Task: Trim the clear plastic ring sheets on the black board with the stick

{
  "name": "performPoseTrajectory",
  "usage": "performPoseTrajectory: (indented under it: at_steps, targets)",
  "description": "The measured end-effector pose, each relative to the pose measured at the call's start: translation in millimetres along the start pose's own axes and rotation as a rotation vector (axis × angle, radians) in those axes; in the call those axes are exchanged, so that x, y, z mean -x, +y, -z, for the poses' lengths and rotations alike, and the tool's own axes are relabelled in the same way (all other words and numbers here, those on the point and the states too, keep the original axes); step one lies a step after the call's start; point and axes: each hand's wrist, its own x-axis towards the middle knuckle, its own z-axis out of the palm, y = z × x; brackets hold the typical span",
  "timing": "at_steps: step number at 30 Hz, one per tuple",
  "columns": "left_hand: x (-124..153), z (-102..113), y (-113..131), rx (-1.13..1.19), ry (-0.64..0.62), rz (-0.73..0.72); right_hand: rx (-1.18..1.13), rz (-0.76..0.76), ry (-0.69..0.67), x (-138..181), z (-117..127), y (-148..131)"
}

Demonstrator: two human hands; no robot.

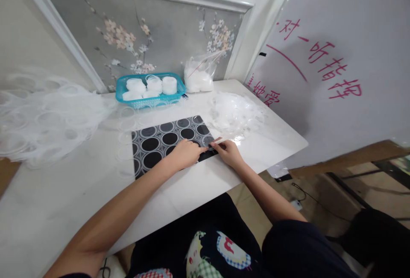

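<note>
A translucent plastic sheet with rows of round cutouts lies over a black mat on the white table. My left hand rests on the sheet near its right end. Its index finger is stretched out, pointing at the spot where my right hand works, and the other fingers are partly hidden. My right hand is closed in a pinch at the mat's right edge, around a slim white tool. The tool's exact kind is too small to make out, and its tip is near my left index fingertip.
A blue basket holding stacked white rings stands at the back, beside a clear bag of white pieces. Piled plastic sheets cover the table's left side. Clear scraps lie at right, near a whiteboard.
</note>
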Motion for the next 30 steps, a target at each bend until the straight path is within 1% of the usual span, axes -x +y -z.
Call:
performPoseTrajectory:
  at_steps: [2,4,5,6,7,8,9,10,11,12,13,14,16,19,21,24,25,27,28,30]
  targets:
    - [0,-1,1,0.035,0.017,-0.001,0.052,0.119,0.010,7,-3,-1]
    - [-1,-2,2,0.099,0.035,0.016,0.147,0.277,-0.014,12,-5,-3]
    - [-2,-1,2,0.132,0.041,0.025,0.186,0.334,-0.032,10,-2,-4]
    - [-2,0,3,0.156,0.042,0.032,0.200,0.357,-0.017,5,3,-5]
    - [-2,1,4,0.167,0.031,0.037,0.188,0.348,0.044,-3,11,-7]
    - [-2,3,5,0.166,0.012,0.038,0.158,0.318,0.137,-16,22,-8]
    - [-2,5,5,0.155,-0.010,0.037,0.103,0.261,0.299,-31,35,-9]
    - [-1,7,5,0.142,-0.035,0.033,0.085,0.222,0.431,-49,49,-10]
    - [0,10,4,0.137,-0.056,0.030,0.077,0.201,0.501,-66,63,-11]
    - [2,13,3,0.145,-0.075,0.028,0.085,0.139,0.542,-83,75,-12]
    - [4,17,0,0.177,-0.085,0.035,0.107,0.073,0.540,-97,85,-14]
    - [7,23,-3,0.236,-0.084,0.049,0.122,0.028,0.523,-108,91,-16]
    - [16,39,-12,0.429,-0.044,0.095,0.138,-0.014,0.480,-119,91,-22]
    - [38,72,-24,0.771,0.124,0.198,0.116,0.050,0.453,-116,72,-45]
    - [58,95,-31,0.937,0.276,0.305,-0.002,0.140,0.365,-107,56,-73]
    - [91,123,-36,1.116,0.514,0.416,-0.417,0.318,0.050,-91,38,-130]
    - [101,130,-36,1.155,0.590,0.434,-0.532,0.361,-0.032,-86,34,-150]
    - [118,138,-35,1.201,0.724,0.458,-0.675,0.414,-0.169,-77,28,-185]
    - [125,140,-33,1.212,0.774,0.469,-0.714,0.430,-0.205,-72,25,-199]
    - [133,140,-30,1.219,0.852,0.500,-0.754,0.460,-0.211,-65,17,-217]
